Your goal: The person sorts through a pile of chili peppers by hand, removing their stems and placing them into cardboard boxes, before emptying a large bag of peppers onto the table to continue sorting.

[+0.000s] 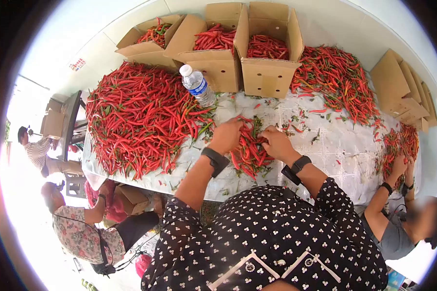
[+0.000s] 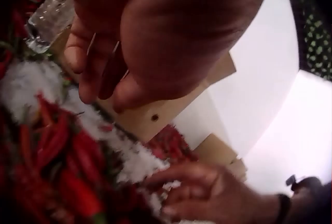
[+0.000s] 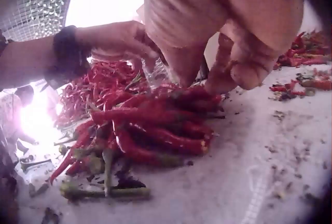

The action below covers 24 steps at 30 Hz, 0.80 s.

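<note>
A small heap of red chili peppers point(image 1: 250, 154) lies on the white table covering between both hands. My left hand point(image 1: 226, 136) hovers at the heap's left edge; in the left wrist view its fingers point(image 2: 91, 81) hang bent, with no chili showing between them and the thumb. My right hand point(image 1: 278, 144) is at the heap's right side. Its bent fingers point(image 3: 223, 73) reach the top of the chilies in the right wrist view, and I cannot tell whether they pinch one. Loose green stems point(image 3: 111, 192) lie at the heap's near edge.
A large chili pile point(image 1: 141, 116) spreads to the left, beside a water bottle point(image 1: 197, 87). Open cartons point(image 1: 267, 75) of chilies stand behind; another pile point(image 1: 337, 80) is back right. A person point(image 1: 398, 218) works at right, and another point(image 1: 85, 220) sits at left.
</note>
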Each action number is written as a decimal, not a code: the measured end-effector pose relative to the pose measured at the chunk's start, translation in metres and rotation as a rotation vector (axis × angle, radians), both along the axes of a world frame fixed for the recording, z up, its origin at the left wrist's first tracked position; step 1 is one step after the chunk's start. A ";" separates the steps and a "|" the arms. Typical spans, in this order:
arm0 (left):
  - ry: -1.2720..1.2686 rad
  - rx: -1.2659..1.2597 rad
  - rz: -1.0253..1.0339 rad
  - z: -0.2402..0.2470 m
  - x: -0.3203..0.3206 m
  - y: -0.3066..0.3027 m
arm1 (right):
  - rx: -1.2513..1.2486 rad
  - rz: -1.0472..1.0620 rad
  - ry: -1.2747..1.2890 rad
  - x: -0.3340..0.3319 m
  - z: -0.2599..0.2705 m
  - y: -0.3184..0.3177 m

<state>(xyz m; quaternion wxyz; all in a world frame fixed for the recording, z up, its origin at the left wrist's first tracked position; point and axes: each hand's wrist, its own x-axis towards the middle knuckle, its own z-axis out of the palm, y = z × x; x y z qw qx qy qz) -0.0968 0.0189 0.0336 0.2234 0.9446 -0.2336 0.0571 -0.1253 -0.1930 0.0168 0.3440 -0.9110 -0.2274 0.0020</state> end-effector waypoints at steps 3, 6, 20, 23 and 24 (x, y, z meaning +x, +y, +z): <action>0.100 0.005 0.092 -0.017 -0.019 0.008 | -0.034 0.037 -0.025 0.003 -0.004 0.002; 0.135 -0.186 0.158 -0.019 -0.033 0.016 | 0.083 -0.005 0.069 -0.003 -0.008 -0.006; 0.276 -0.606 0.237 -0.009 -0.061 -0.013 | 0.613 -0.103 0.748 -0.011 0.053 0.028; 0.225 -0.603 0.281 0.006 -0.074 -0.013 | 0.662 -0.055 0.836 -0.010 0.047 0.035; 0.214 -0.607 0.310 0.006 -0.078 -0.014 | 0.676 -0.049 0.850 -0.008 0.040 0.032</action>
